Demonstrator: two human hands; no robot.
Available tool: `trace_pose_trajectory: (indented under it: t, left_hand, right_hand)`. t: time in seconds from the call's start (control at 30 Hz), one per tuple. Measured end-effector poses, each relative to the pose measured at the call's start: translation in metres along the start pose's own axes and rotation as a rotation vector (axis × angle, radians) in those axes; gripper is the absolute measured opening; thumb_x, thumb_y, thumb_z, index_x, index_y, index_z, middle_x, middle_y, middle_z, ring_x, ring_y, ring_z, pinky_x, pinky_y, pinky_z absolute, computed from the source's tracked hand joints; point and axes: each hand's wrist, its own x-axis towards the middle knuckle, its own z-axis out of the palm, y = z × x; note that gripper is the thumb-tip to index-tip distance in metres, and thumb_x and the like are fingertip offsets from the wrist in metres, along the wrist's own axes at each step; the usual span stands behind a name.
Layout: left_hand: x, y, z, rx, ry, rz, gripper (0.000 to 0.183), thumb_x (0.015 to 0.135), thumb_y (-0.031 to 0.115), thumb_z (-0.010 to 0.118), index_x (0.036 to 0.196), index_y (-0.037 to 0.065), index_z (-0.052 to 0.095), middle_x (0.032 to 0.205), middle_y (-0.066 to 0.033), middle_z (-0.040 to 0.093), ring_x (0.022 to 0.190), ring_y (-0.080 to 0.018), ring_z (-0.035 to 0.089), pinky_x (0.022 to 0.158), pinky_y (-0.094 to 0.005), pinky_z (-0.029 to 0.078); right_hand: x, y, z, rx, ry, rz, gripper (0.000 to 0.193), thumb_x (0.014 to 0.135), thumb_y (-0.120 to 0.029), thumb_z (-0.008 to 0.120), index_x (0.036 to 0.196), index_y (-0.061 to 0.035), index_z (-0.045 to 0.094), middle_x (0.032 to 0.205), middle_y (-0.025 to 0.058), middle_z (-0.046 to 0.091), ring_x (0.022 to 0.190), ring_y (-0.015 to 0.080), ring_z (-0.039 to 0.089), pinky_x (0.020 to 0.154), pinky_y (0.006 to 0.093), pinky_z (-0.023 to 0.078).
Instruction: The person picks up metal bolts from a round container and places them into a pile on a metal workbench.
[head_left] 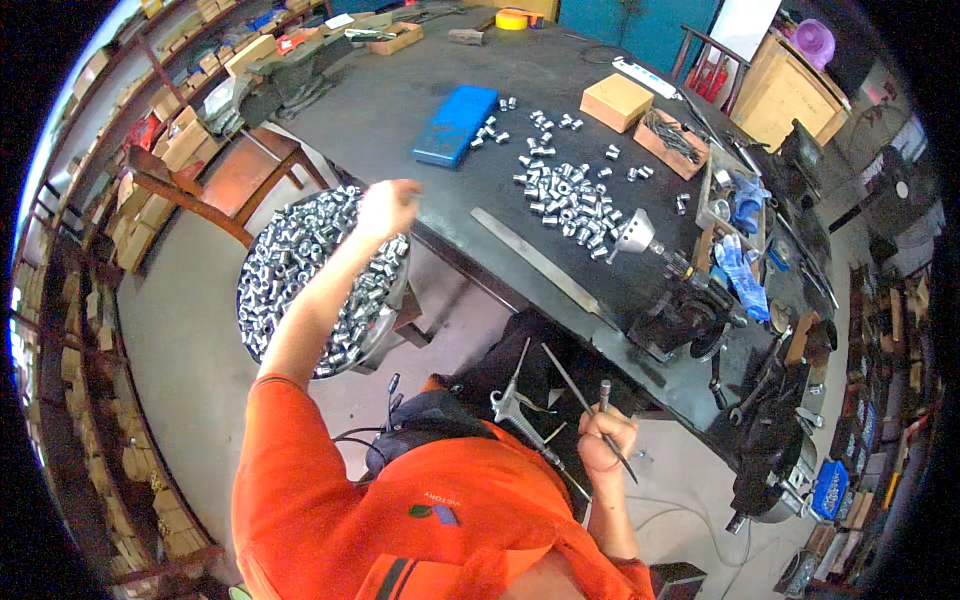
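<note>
My left hand (388,208) is over the far right rim of a round tray (383,328) heaped with small shiny metal sleeves (300,262). Its fingers are closed; whatever they pinch is too small and blurred to name. Lower right, in front of the table edge, my right hand (608,440) is wrapped round a thin dark rod, like a slim round file (568,378), which slants through the grip. A short metal cylinder (605,392) stands up from the same fist. A grey air blow gun (512,408) lies beside that hand, near my lap.
More sleeves (570,200) lie loose on the dark table (420,215), near a flat file (535,262) and a blue box (456,127). A vise (680,315) and a cone-shaped metal piece (635,235) are at the right. A wooden chair (235,180) stands beyond the tray.
</note>
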Motion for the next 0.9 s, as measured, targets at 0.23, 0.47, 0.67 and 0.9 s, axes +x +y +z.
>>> trace_pose_trajectory:
  t: [0.23,0.47,0.67,0.9]
  left_hand:
    - [-0.019,-0.079,-0.009,0.45,-0.162,-0.349,0.024,0.072,0.019,0.061,0.091,0.007,0.065,0.096,-0.0162,0.065,0.091,-0.0325,0.063,0.08,-0.0432,0.05]
    - [-0.027,-0.088,0.01,0.574,-0.137,-0.124,0.024,0.072,0.012,0.059,0.095,0.008,0.061,0.085,-0.0163,0.065,0.079,-0.0326,0.065,0.068,-0.0427,0.052]
    - [-0.037,-0.079,-0.011,0.47,-0.06,-0.046,0.024,0.076,0.022,0.064,0.092,0.006,0.057,0.08,-0.015,0.065,0.078,-0.0326,0.064,0.066,-0.0436,0.05]
    - [-0.07,0.004,-0.04,-0.532,-0.15,-0.103,0.026,0.081,0.01,0.065,0.1,-0.001,0.05,0.068,-0.0097,0.06,0.066,-0.013,0.06,0.057,-0.0256,0.046]
  right_hand:
    - [0.005,-0.006,0.014,0.084,-0.028,-0.004,0.017,0.057,0.005,0.048,0.052,-0.0027,0.034,0.054,0.0064,0.044,0.047,0.0151,0.042,0.044,0.0253,0.03]
    - [-0.006,-0.002,0.009,0.068,-0.073,0.007,0.014,0.057,0.001,0.053,0.055,-0.0027,0.04,0.055,0.0062,0.039,0.047,0.0169,0.039,0.045,0.0282,0.028]
    - [-0.005,-0.007,0.009,0.082,-0.098,0.022,0.013,0.057,0.001,0.052,0.055,-0.0027,0.04,0.055,0.0062,0.038,0.048,0.0177,0.038,0.045,0.0286,0.027]
    - [0.005,-0.014,0.014,0.042,-0.2,-0.005,0.019,0.056,-0.001,0.055,0.055,-0.0039,0.036,0.056,0.0064,0.035,0.048,0.0177,0.035,0.045,0.0306,0.025]
